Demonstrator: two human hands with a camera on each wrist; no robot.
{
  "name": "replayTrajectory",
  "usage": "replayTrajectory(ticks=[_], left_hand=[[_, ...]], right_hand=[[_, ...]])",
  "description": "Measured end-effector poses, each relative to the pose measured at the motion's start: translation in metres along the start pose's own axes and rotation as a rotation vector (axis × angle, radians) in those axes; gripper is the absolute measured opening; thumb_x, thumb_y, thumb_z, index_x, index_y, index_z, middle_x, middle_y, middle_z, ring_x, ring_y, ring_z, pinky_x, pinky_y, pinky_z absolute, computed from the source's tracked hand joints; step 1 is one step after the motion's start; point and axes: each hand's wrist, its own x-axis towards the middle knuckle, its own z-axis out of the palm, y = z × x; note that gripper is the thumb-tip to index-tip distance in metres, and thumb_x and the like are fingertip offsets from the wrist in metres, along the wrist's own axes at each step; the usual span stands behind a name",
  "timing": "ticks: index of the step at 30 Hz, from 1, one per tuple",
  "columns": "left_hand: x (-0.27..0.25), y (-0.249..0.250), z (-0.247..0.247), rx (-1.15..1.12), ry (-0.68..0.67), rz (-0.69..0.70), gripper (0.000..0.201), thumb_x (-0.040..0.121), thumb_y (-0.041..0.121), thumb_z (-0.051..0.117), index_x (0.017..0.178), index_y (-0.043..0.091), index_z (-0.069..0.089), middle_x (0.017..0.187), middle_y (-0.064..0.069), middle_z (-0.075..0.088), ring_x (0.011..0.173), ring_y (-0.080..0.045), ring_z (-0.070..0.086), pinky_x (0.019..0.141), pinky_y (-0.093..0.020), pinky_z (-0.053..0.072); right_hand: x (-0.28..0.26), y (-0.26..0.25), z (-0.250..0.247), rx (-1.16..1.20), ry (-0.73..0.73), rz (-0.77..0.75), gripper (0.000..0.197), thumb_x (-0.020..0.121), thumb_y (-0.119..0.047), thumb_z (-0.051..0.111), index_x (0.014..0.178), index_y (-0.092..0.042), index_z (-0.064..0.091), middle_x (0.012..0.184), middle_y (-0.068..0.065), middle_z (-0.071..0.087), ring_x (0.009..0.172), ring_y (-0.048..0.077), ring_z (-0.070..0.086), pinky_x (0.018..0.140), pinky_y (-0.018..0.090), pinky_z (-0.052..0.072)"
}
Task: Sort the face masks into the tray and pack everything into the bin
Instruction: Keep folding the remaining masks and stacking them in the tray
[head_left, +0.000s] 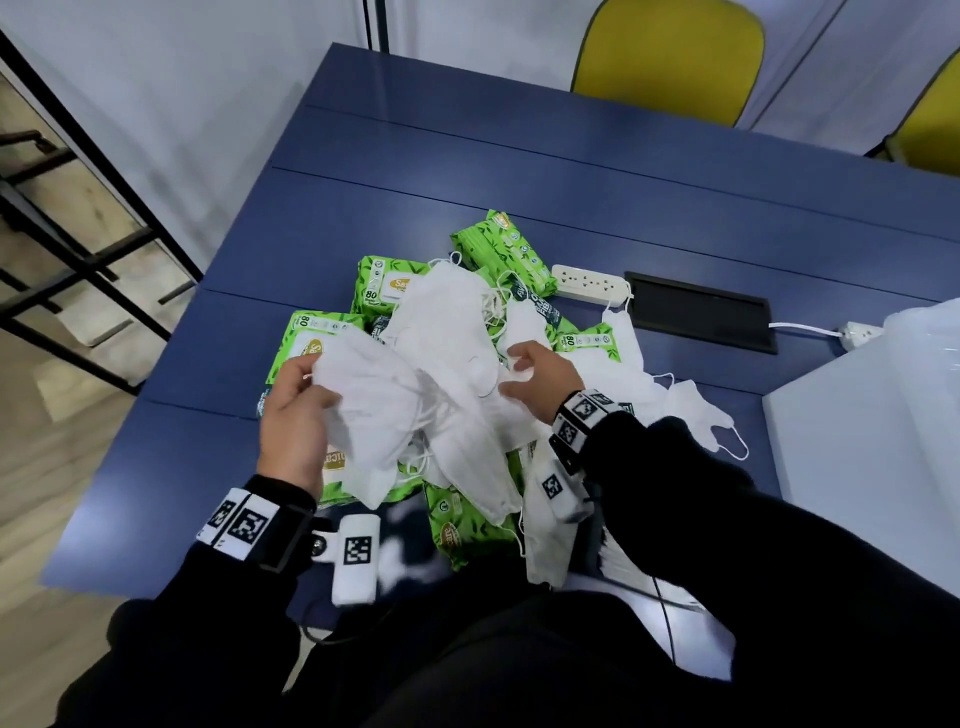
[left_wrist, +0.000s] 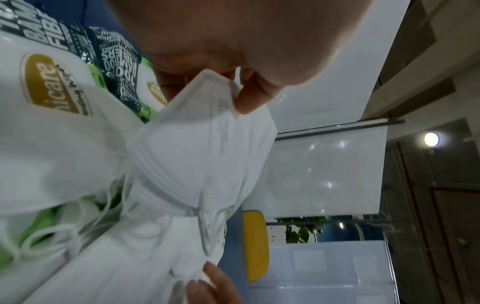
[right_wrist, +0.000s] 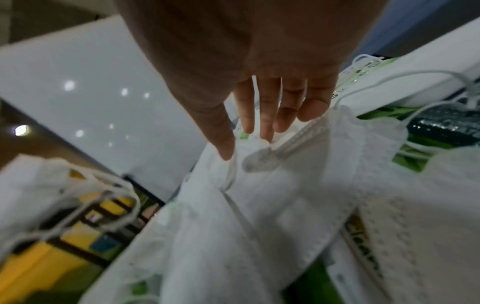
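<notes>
Several white face masks (head_left: 447, 332) lie in a heap with green wet-wipe packs (head_left: 501, 249) on the blue table (head_left: 519, 171). My left hand (head_left: 314, 382) pinches one white mask (head_left: 374, 410) by its edge, lifted a little over the left side of the heap; the left wrist view shows thumb and fingers (left_wrist: 249, 100) nipping that mask (left_wrist: 202, 154). My right hand (head_left: 514, 371) reaches over the middle of the heap with its fingers (right_wrist: 262, 115) straight, the tips touching a mask (right_wrist: 285, 185) and holding nothing.
A pale plastic bin (head_left: 857, 457) stands at the table's right edge. Behind the heap lie a white power strip (head_left: 589, 283) and a black cable hatch (head_left: 701, 312). More masks (head_left: 696, 410) trail toward the bin. Yellow chairs (head_left: 670, 57) stand at the far side.
</notes>
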Motion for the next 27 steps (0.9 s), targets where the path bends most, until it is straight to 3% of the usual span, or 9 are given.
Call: replayTrajectory(ticks=[2,5,8,12,15,18,22,24,27], left_hand=[[0.003,0.005,-0.008,-0.061,0.059,-0.01,0.04,0.084,-0.008,0.046,0.099,0.023,0.068,0.091,0.006,0.068,0.081,-0.016,0.061,0.069,-0.027,0.047],[0.005,0.009,-0.016,-0.135,0.125,-0.034,0.04,0.086,-0.008,0.046,0.106,0.018,0.068,0.083,0.009,0.072,0.074,-0.013,0.063,0.065,-0.022,0.05],[0.006,0.007,-0.023,-0.172,0.166,-0.067,0.038,0.086,-0.009,0.047,0.095,0.019,0.071,0.083,0.003,0.073,0.075,-0.017,0.065,0.071,-0.027,0.052],[0.009,-0.001,-0.033,-0.184,0.195,-0.114,0.037,0.084,-0.008,0.049,0.089,0.02,0.073,0.091,-0.006,0.072,0.075,-0.021,0.066,0.072,-0.03,0.053],[0.013,-0.006,-0.036,-0.178,0.208,-0.144,0.036,0.083,-0.007,0.049,0.09,0.02,0.072,0.092,-0.007,0.072,0.071,-0.018,0.067,0.066,-0.025,0.054],[0.016,-0.01,-0.035,-0.161,0.208,-0.164,0.034,0.081,-0.005,0.051,0.092,0.019,0.072,0.096,-0.01,0.071,0.074,-0.021,0.066,0.072,-0.031,0.052],[0.013,-0.006,-0.019,-0.119,0.157,-0.167,0.033,0.084,-0.007,0.05,0.086,0.02,0.069,0.09,-0.006,0.069,0.073,-0.021,0.062,0.069,-0.033,0.046],[0.009,-0.003,-0.01,-0.102,0.118,-0.158,0.032,0.088,-0.008,0.049,0.09,0.017,0.068,0.093,-0.006,0.069,0.073,-0.019,0.061,0.066,-0.032,0.046],[0.006,-0.006,-0.004,-0.083,0.08,-0.163,0.032,0.089,-0.007,0.05,0.112,0.006,0.068,0.105,-0.009,0.067,0.081,-0.022,0.061,0.066,-0.029,0.047]], right_hand=[[0.008,-0.001,0.007,-0.138,-0.085,-0.03,0.056,0.085,-0.037,0.078,0.134,-0.021,0.056,0.125,0.003,0.066,0.114,0.024,0.061,0.09,0.028,0.045],[0.014,0.002,0.009,-0.308,-0.12,-0.109,0.031,0.089,-0.036,0.074,0.112,-0.016,0.066,0.114,0.008,0.069,0.11,0.031,0.062,0.076,0.028,0.038],[0.017,0.015,-0.019,-0.193,-0.013,-0.006,0.04,0.092,-0.04,0.071,0.12,-0.012,0.069,0.122,0.011,0.068,0.117,0.032,0.061,0.09,0.031,0.045],[0.023,0.055,-0.073,-0.003,0.105,0.144,0.017,0.09,-0.037,0.073,0.088,-0.022,0.068,0.077,-0.001,0.068,0.096,0.032,0.071,0.081,0.035,0.054],[0.02,0.076,-0.091,-0.105,0.139,0.202,0.039,0.086,-0.04,0.077,0.116,-0.018,0.065,0.113,0.004,0.067,0.115,0.03,0.062,0.084,0.03,0.042],[0.014,0.08,-0.082,-0.276,0.256,0.175,0.078,0.073,-0.054,0.083,0.139,-0.029,0.049,0.138,0.005,0.052,0.129,0.032,0.047,0.103,0.042,0.042],[0.013,0.057,-0.041,-0.251,0.059,-0.115,0.078,0.071,-0.054,0.083,0.139,-0.038,0.048,0.135,0.001,0.053,0.126,0.026,0.049,0.109,0.045,0.041],[0.012,0.047,-0.016,-0.333,-0.076,-0.107,0.075,0.073,-0.055,0.081,0.137,-0.038,0.046,0.13,0.001,0.05,0.121,0.025,0.051,0.104,0.047,0.045],[0.011,0.043,0.002,-0.478,0.014,0.032,0.08,0.073,-0.059,0.078,0.138,-0.033,0.039,0.13,0.002,0.044,0.118,0.029,0.047,0.096,0.047,0.048]])
